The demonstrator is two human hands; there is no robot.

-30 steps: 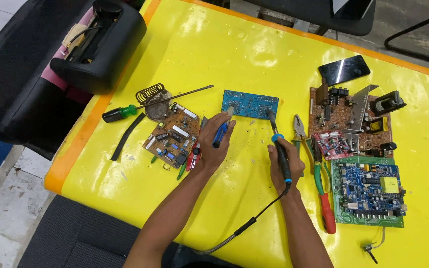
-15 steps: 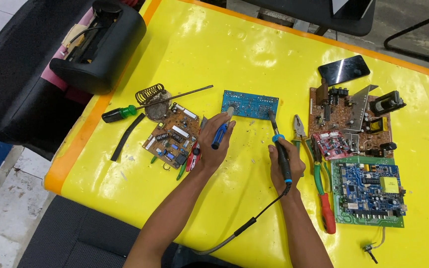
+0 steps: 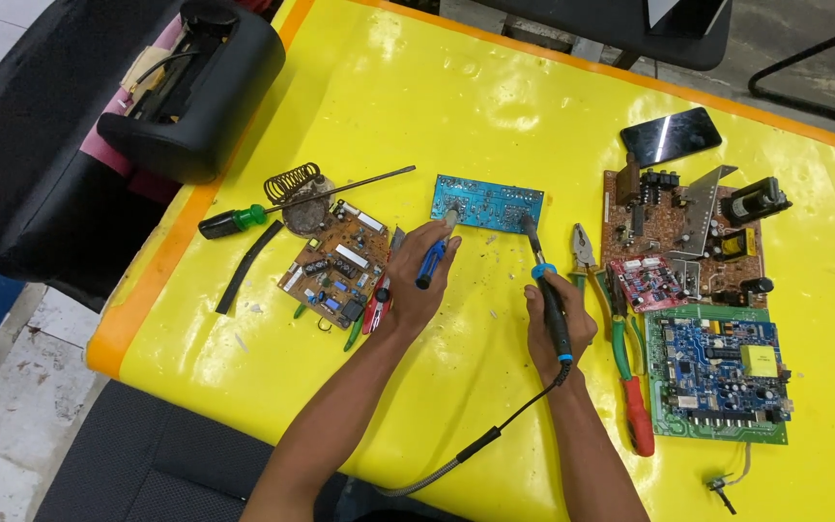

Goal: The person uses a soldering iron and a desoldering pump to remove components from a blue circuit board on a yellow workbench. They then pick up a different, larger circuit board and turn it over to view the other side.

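My left hand (image 3: 416,280) grips a blue-handled tool (image 3: 432,259) whose tip rests on the left part of a small blue circuit board (image 3: 487,204) lying on the yellow table (image 3: 495,106). My right hand (image 3: 555,324) holds a soldering iron (image 3: 545,285) with a black and blue handle; its tip touches the board's right edge. The iron's black cord (image 3: 475,449) trails back past my right forearm to the table's near edge.
A brown circuit board (image 3: 335,263) and a soldering stand with a coil (image 3: 294,188) lie left of my hands, with a green-handled screwdriver (image 3: 234,220). Pliers (image 3: 620,329), more boards (image 3: 688,242) (image 3: 722,372) and a phone (image 3: 671,135) sit to the right. A black case (image 3: 190,92) rests far left.
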